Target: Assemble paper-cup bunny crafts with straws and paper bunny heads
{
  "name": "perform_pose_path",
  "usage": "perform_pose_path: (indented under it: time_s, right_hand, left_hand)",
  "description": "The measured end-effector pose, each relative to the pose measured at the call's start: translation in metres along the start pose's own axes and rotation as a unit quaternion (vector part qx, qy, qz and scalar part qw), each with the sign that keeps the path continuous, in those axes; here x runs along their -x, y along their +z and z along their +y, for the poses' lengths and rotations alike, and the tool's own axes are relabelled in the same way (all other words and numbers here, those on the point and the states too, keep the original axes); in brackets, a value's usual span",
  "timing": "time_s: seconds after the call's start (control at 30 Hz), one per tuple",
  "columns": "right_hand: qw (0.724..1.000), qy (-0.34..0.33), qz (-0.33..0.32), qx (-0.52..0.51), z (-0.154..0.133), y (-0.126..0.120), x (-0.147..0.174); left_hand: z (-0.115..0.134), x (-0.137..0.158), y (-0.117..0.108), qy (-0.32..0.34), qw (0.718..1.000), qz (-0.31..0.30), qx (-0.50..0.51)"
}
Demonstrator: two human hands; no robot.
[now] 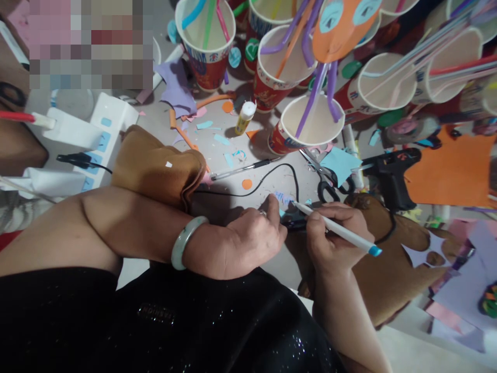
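Observation:
My right hand (341, 235) pinches a white marker (341, 228) with a blue end. The marker's tip meets blue scribbled marks (284, 197) on the grey tabletop or on a thin piece lying there; I cannot tell which. Beside the marks, my left hand (256, 235) rests with its index finger stretched toward them and the other fingers curled. Nothing shows in that hand. A pale green bangle (188, 243) circles the left wrist. Just beyond lie a ballpoint pen (244, 169) and black-handled scissors (328, 190), partly under a light blue paper piece (341, 165).
Several paper cups (205, 67) with coloured straws crowd the back. A glue stick (245, 118) stands among paper scraps. At right are a black glue gun (392, 178), orange sheet (454, 171) and brown soft material (388, 280). A power strip (112, 122) is left, its cord crossing the table.

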State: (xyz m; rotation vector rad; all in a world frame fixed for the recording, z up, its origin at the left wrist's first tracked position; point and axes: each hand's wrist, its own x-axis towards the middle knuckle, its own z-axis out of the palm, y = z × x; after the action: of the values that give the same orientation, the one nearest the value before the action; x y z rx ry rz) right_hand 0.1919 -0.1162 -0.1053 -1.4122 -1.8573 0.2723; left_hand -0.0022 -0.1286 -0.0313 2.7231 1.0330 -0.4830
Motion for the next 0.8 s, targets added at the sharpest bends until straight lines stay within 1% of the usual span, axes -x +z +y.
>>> perform_pose_path:
  time_s: [0.1, 0.27, 0.37, 0.47, 0.57, 0.67, 0.8]
  right_hand:
    - [1.000, -0.009, 0.010, -0.010, 0.000, -0.001, -0.001]
    - [0.999, -0.022, 0.025, -0.026, 0.002, -0.002, -0.002]
    - [0.999, -0.025, 0.037, -0.021, 0.004, -0.002, 0.000]
    - [0.999, -0.020, 0.040, -0.017, 0.005, -0.002, 0.002]
    - [0.999, -0.018, 0.040, -0.013, 0.005, -0.002, 0.002]
    - [0.999, -0.016, 0.032, -0.016, 0.004, -0.003, 0.001]
    - [1.000, -0.012, 0.018, -0.015, 0.002, -0.003, -0.001]
  left_hand:
    - [0.003, -0.001, 0.007, -0.011, 1.000, 0.021, -0.002]
    - [0.007, -0.001, 0.019, -0.043, 0.994, 0.092, -0.033]
    - [0.007, 0.000, 0.019, -0.052, 0.991, 0.115, -0.048]
    - [0.006, 0.003, 0.014, -0.044, 0.991, 0.116, -0.045]
    - [0.006, 0.005, 0.012, -0.017, 0.994, 0.102, -0.026]
    - [0.007, 0.005, 0.016, -0.003, 0.995, 0.104, -0.008]
    - [0.008, 0.003, 0.021, -0.005, 0.995, 0.098, -0.003]
